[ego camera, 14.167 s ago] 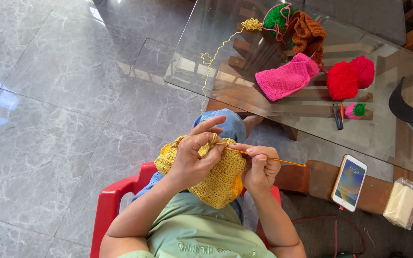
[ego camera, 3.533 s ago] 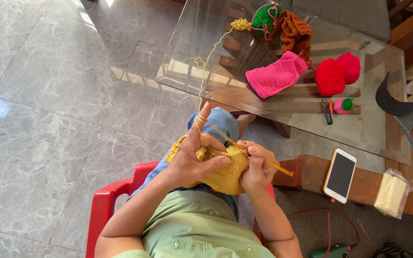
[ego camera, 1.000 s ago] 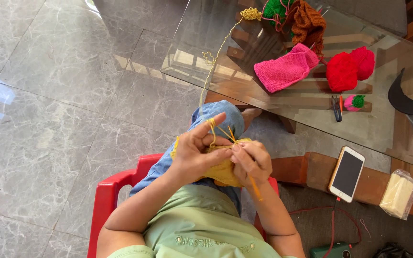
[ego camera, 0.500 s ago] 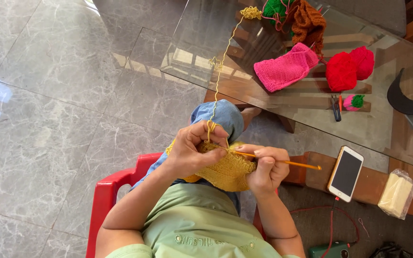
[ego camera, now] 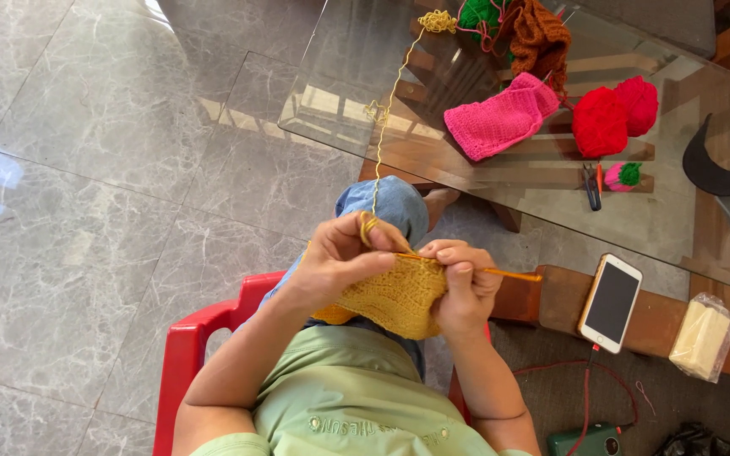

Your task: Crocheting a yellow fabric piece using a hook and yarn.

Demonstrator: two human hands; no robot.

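My left hand [ego camera: 344,257] grips the top edge of a yellow crocheted piece [ego camera: 394,295] in my lap, with yellow yarn [ego camera: 384,118] looped over its index finger. The strand runs taut up to a small yellow yarn heap [ego camera: 438,20] on the glass table [ego camera: 678,219]. My right hand [ego camera: 465,287] pinches an orange crochet hook [ego camera: 509,274], whose tip is at the piece's upper edge between both hands. The handle sticks out to the right.
On the glass table lie a pink knitted piece [ego camera: 500,118], red yarn balls [ego camera: 614,114], brown knitting [ego camera: 542,38], green yarn [ego camera: 479,13] and scissors [ego camera: 591,184]. A phone [ego camera: 610,301] on a cable and a wrapped block [ego camera: 701,338] rest on a wooden bench. I sit on a red plastic chair [ego camera: 200,346].
The hook, pointing down a second ago, swung out level to the right. Both hands shifted slightly and the yellow piece spread wider across my lap.
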